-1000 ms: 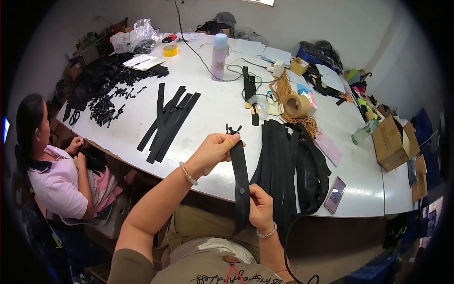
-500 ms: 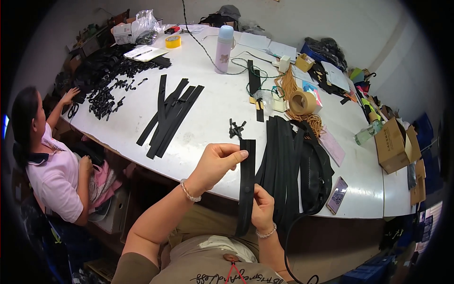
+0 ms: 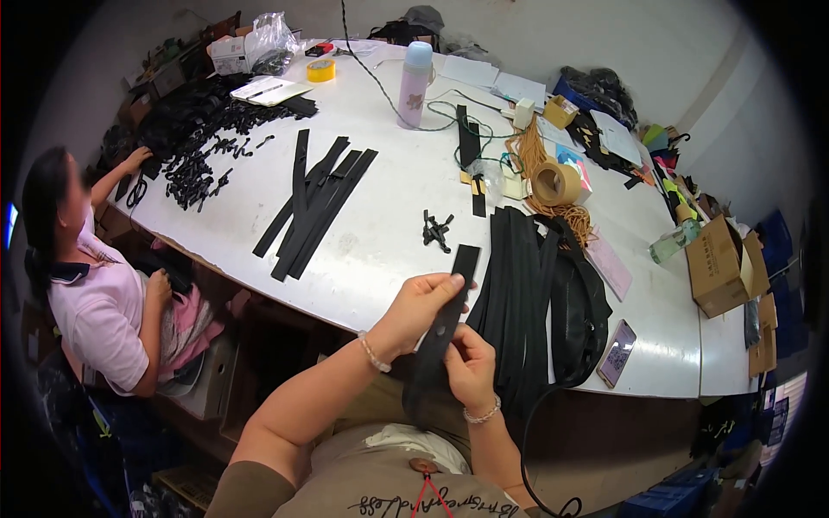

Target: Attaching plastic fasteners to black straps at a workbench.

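Note:
In front of my body hangs a flat black zipper strip (image 3: 438, 347), its upper end leaning to the right over the table edge and its lower end blurred. My left hand (image 3: 414, 312) is closed on its upper part, thumb on the face. Lower down, my right hand (image 3: 472, 373) pinches the strip's right edge. A small roundish mark shows on the strip between them. Right of my hands, a bundle of long black strips (image 3: 511, 289) droops over the edge. Beyond the held strip lies a small cluster of black zipper pulls (image 3: 438, 231).
More black strips (image 3: 321, 211) lie at left centre, near a heap of small black pulls (image 3: 197, 177). A co-worker (image 3: 108, 298) sits at the left. A black bag (image 3: 579, 315), phone (image 3: 617, 352), tape roll (image 3: 556, 184), bottle (image 3: 415, 85) and cardboard box (image 3: 724, 268) are on the table (image 3: 380, 229).
The held strip has tilted from nearly upright to leaning right at the top. My left hand has moved slightly right and down. The co-worker's reaching hand has shifted a little.

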`<state>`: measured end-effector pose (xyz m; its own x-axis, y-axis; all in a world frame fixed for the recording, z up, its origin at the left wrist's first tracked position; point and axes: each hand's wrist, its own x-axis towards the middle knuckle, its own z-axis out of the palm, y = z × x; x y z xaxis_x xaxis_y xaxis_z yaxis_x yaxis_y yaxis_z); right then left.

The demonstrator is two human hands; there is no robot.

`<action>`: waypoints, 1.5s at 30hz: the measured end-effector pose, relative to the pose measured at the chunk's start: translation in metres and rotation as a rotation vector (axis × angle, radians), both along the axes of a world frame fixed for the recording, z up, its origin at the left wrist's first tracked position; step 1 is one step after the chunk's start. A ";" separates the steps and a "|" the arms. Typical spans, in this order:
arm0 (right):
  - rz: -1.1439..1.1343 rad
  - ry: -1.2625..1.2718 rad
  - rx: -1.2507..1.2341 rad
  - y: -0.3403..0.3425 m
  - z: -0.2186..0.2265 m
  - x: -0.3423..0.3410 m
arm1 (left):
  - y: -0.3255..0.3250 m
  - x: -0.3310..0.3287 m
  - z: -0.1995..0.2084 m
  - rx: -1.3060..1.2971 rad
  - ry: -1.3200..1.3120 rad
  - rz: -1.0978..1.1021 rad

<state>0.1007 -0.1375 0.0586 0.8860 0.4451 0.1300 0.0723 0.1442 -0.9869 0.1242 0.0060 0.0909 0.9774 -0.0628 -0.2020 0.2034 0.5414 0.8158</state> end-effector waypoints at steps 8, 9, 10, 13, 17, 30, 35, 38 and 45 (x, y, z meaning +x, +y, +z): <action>-0.113 -0.314 -0.190 0.007 0.004 0.003 | -0.009 0.009 -0.005 -0.040 0.036 0.366; -0.111 -0.313 -0.187 0.007 0.004 0.002 | -0.008 0.008 -0.006 -0.017 0.039 0.404; -0.086 -0.358 -0.198 0.006 0.003 0.001 | -0.008 0.009 -0.006 0.005 0.040 0.439; -0.051 -0.300 -0.170 0.005 -0.005 -0.002 | -0.001 0.007 -0.007 -0.077 0.071 0.356; -0.062 0.048 0.028 0.008 -0.006 -0.007 | 0.006 -0.001 0.001 -0.279 0.072 0.301; -0.079 0.123 -0.009 0.018 -0.038 -0.002 | 0.021 -0.011 -0.029 -0.035 -0.148 0.405; -0.053 0.122 -0.025 0.014 -0.045 -0.003 | 0.028 -0.016 -0.021 -0.005 -0.184 0.449; -0.062 0.102 -0.029 0.016 -0.040 -0.004 | 0.030 -0.020 -0.014 -0.001 -0.210 0.462; -0.086 0.096 -0.061 -0.002 -0.029 -0.017 | 0.103 -0.043 0.074 0.462 -0.312 0.717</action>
